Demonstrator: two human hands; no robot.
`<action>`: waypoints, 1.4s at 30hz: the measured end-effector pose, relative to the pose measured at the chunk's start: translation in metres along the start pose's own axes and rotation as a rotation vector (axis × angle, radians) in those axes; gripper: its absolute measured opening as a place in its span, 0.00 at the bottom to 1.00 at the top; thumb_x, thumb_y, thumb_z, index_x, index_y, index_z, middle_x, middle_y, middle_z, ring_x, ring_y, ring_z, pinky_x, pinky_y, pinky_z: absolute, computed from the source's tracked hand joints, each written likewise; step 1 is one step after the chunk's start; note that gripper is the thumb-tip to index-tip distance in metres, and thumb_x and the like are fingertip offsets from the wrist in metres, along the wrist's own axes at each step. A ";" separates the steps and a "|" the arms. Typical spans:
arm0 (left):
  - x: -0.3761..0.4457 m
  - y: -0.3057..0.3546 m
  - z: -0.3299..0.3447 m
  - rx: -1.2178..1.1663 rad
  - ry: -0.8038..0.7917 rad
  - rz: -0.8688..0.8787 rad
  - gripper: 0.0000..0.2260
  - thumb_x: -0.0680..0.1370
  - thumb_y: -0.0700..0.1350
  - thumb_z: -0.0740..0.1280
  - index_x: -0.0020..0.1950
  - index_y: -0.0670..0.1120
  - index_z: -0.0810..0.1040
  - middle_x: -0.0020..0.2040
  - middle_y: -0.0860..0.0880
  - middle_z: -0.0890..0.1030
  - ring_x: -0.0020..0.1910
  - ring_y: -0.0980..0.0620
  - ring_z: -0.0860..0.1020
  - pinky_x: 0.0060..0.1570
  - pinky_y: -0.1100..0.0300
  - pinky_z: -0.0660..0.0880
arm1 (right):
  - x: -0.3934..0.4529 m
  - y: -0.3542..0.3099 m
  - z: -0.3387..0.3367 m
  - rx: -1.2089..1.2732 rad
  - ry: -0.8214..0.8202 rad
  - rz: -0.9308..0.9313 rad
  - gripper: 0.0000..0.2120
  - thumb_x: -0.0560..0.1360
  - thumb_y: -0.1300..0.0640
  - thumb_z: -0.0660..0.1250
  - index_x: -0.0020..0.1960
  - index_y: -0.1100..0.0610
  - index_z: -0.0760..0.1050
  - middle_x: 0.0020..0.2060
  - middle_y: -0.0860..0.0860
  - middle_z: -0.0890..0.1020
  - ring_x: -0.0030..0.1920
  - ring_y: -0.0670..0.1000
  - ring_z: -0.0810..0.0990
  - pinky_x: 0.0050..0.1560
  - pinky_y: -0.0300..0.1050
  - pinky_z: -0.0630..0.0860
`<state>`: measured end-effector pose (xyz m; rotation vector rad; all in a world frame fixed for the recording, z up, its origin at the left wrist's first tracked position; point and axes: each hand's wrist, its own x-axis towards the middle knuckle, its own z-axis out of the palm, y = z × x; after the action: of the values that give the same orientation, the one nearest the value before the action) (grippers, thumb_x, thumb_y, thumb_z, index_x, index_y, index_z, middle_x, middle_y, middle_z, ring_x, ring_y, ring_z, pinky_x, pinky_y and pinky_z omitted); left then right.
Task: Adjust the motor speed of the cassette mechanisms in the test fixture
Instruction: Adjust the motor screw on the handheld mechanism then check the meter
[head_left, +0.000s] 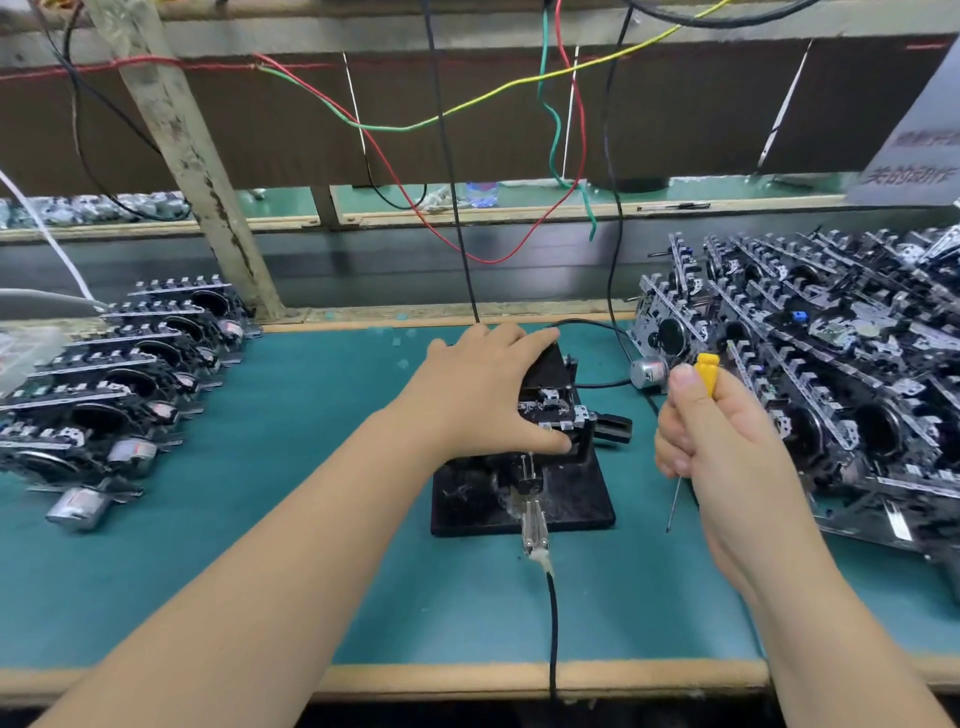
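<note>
Two hands over the test fixture (522, 493), a black base plate mid-desk (311, 571) on teal mat. Left hand (483, 395) grips the cassette mechanism (558, 410) seated on top of the fixture, fingers over its far edge, thumb on near side. Right hand (727, 447), right of fixture, is clenched round a yellow-handled screwdriver (706, 374), thin shaft pointing down, tip off the fixture. Row of mechanisms (119, 379) left of fixture; bigger pile (810, 353) to its right. Black cable (553, 623) runs from fixture front toward desk edge.
</note>
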<state>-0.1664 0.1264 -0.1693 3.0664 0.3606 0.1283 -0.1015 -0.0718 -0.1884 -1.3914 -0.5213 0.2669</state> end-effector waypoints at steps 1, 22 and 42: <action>0.000 0.000 0.000 -0.003 -0.004 0.005 0.49 0.67 0.75 0.66 0.81 0.57 0.52 0.73 0.54 0.67 0.70 0.48 0.65 0.63 0.41 0.69 | 0.002 0.002 0.000 -0.009 -0.009 0.008 0.16 0.85 0.52 0.57 0.48 0.65 0.66 0.28 0.44 0.61 0.28 0.47 0.58 0.28 0.37 0.59; 0.004 0.008 0.001 0.005 0.019 0.008 0.48 0.65 0.73 0.67 0.79 0.59 0.53 0.69 0.54 0.68 0.66 0.48 0.66 0.57 0.46 0.68 | 0.050 -0.001 0.004 -0.710 -0.584 -0.041 0.20 0.71 0.64 0.69 0.49 0.49 0.59 0.75 0.41 0.66 0.71 0.49 0.70 0.69 0.51 0.70; -0.032 -0.071 -0.013 -0.531 -0.167 -0.152 0.56 0.61 0.55 0.84 0.81 0.57 0.54 0.77 0.56 0.67 0.73 0.63 0.66 0.64 0.67 0.61 | 0.086 -0.026 0.015 -1.108 -0.691 0.018 0.39 0.63 0.50 0.83 0.64 0.49 0.63 0.69 0.43 0.71 0.64 0.46 0.71 0.60 0.44 0.69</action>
<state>-0.2145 0.1882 -0.1629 2.4957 0.4602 -0.0351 -0.0383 -0.0229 -0.1452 -2.3796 -1.3572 0.5196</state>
